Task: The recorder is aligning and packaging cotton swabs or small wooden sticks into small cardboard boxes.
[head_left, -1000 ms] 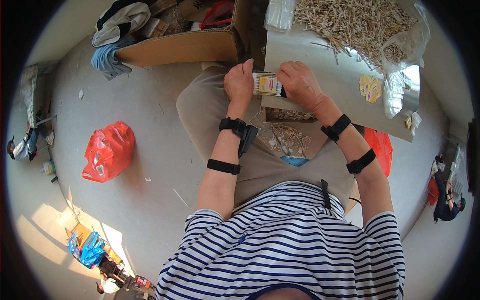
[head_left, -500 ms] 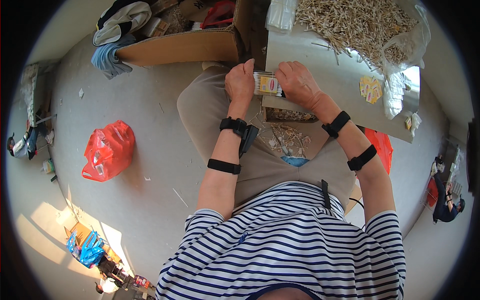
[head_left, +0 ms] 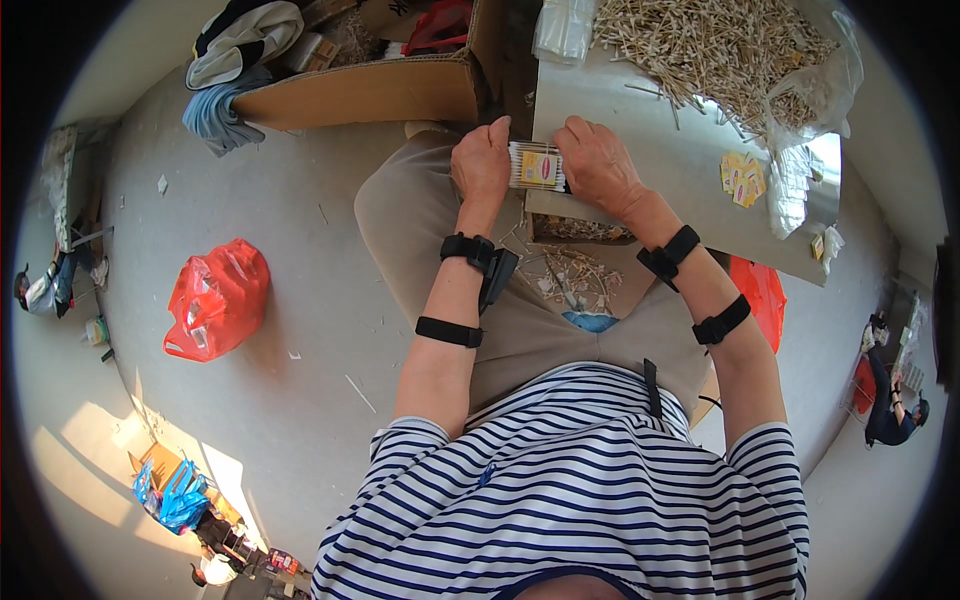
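A flat clear pack of cotton swabs [head_left: 538,168] with a yellow label spans the gap between my hands, above my lap at the table's near edge. My left hand [head_left: 481,162] is closed around its left end, thumb side up. At the right end, my right hand [head_left: 600,168] grips it with curled fingers. Both sets of fingertips are partly hidden behind the hands. Loose cotton swabs [head_left: 700,50] lie heaped on the metal table [head_left: 690,165], with small yellow label cards [head_left: 742,180] to their right.
An open cardboard box [head_left: 370,95] stands at the far left, cloths over its side. A red plastic bag [head_left: 218,300] sits on the floor at left. Below my hands is a small box of swabs [head_left: 580,230]. Other people [head_left: 895,410] sit at the room's edges.
My right hand has shifted very slightly, its fingers a little more upright on the pack's end. The left hand and the pack have barely moved.
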A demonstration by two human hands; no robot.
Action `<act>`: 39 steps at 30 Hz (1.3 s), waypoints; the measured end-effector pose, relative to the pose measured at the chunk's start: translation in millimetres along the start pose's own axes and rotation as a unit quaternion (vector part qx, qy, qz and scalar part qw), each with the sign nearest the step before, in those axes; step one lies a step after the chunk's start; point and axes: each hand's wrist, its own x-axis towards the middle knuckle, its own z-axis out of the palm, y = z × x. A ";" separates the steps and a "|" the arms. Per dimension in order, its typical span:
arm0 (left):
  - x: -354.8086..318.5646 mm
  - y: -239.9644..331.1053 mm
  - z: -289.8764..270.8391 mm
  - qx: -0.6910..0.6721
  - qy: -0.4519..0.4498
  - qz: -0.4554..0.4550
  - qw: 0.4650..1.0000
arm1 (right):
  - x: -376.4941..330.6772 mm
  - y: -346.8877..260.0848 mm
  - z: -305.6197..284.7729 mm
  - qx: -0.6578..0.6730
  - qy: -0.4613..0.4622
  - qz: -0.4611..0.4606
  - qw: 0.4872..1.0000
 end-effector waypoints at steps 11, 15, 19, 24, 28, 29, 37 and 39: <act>0.3 0.3 -2.0 -0.034 -0.013 -0.022 0.999 | 1.0 -3.7 1.0 -0.015 -0.012 0.052 0.998; 1.9 -4.4 0.2 -0.040 -0.010 -0.008 0.999 | 0.0 -10.0 0.4 0.009 0.015 0.085 0.996; 2.5 -3.9 3.6 -0.049 -0.012 0.004 0.999 | -1.9 -10.1 -0.7 0.046 0.038 0.131 0.990; 3.3 -6.8 -0.4 -0.062 -0.010 -0.007 0.998 | -13.5 -36.1 -19.9 0.087 0.034 0.168 0.981; 2.9 -6.1 1.0 -0.073 -0.010 0.000 0.997 | -28.2 -57.7 -13.6 0.073 -0.059 0.149 0.984; 2.5 -5.2 1.9 -0.087 -0.013 -0.004 0.996 | -29.6 -59.1 -8.3 0.072 -0.059 0.151 0.984; 3.7 -22.9 -19.3 -0.351 -0.129 -0.115 0.920 | -33.1 -67.3 15.5 0.051 -0.057 0.180 0.981; 3.8 -27.4 -25.8 -0.367 -0.178 -0.159 0.899 | -32.7 -67.3 15.5 0.049 -0.051 0.179 0.981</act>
